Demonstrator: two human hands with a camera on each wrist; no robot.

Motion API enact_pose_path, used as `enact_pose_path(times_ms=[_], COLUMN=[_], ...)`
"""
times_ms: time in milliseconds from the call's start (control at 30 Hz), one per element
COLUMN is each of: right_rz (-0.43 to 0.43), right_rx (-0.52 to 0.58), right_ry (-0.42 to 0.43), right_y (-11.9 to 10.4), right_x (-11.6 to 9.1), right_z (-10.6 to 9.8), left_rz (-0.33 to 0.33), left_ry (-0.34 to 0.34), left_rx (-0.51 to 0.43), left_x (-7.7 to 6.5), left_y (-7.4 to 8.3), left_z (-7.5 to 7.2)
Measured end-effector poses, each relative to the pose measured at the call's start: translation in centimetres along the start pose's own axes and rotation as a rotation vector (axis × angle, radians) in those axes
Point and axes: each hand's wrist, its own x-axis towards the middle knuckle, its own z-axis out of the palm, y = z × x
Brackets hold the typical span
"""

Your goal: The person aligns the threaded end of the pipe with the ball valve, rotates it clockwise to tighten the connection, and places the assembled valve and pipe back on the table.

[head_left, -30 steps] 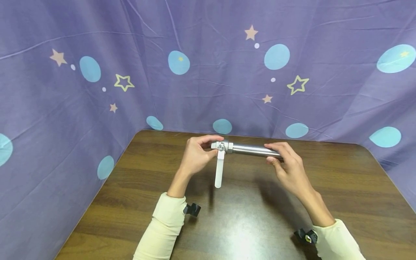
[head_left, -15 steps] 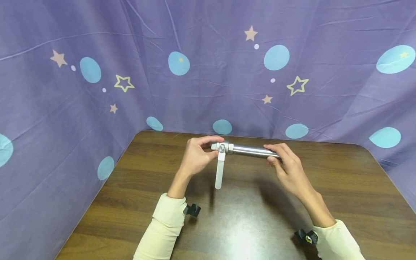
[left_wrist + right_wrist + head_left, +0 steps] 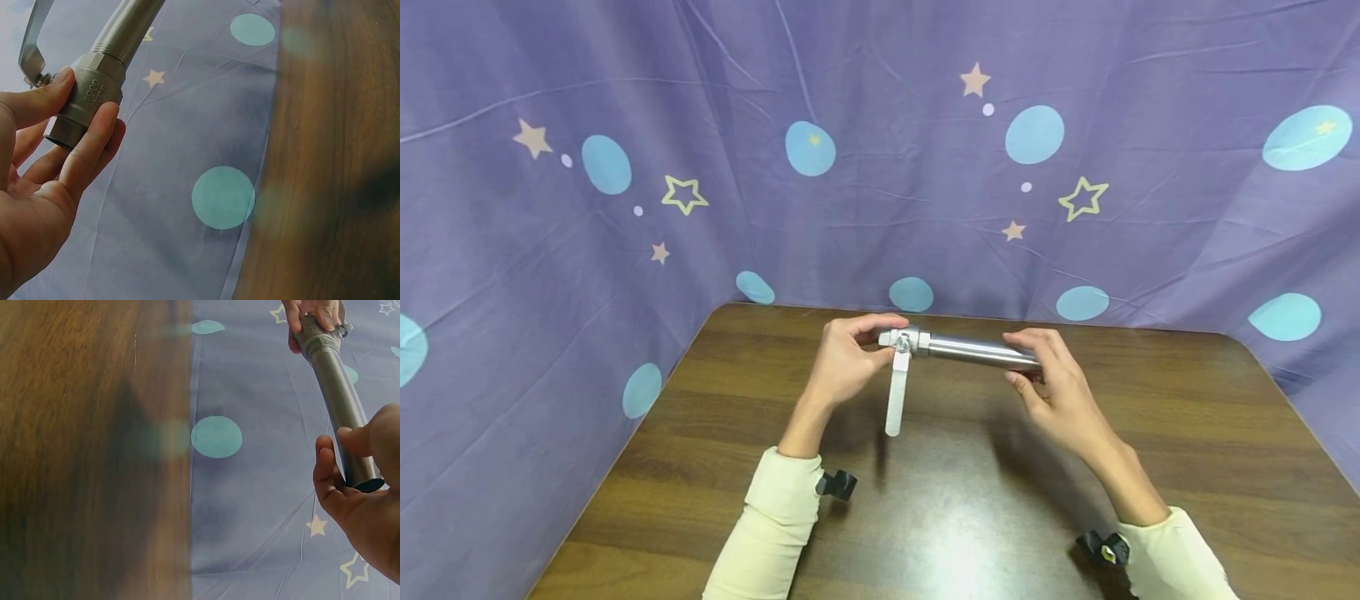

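A steel pipe with a ball valve screwed on its left end is held level above the brown table. The valve's white lever handle hangs straight down. My left hand grips the valve body between thumb and fingers. My right hand holds the pipe's right end, fingers curled around it. The pipe's open end shows in the right wrist view.
A purple cloth printed with stars and blue dots hangs behind and along both sides of the table. Cream sleeves cover both forearms, with black wrist mounts beneath them.
Both hands and the pipe assembly have drifted slightly left in the head view. The grips and the hanging handle look the same.
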Motion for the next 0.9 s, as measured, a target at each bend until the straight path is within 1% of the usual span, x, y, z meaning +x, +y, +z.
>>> enact_pose_path(times_ms=[333, 667, 900], right_rz=[0.021, -0.057, -0.083], right_rx=[-0.002, 0.023, 0.025], right_ry=[0.048, 0.095, 0.109], right_y=[-0.4, -0.52, -0.42], right_x=[-0.03, 0.25, 0.36], right_z=[0.2, 0.18, 0.18], left_rz=[-0.022, -0.028, -0.029], left_ry=[-0.011, -0.016, -0.014], left_rx=[-0.025, -0.029, -0.032], left_x=[-0.03, -0.07, -0.08], left_y=[-0.16, -0.19, -0.15], left_z=[-0.12, -0.19, -0.18])
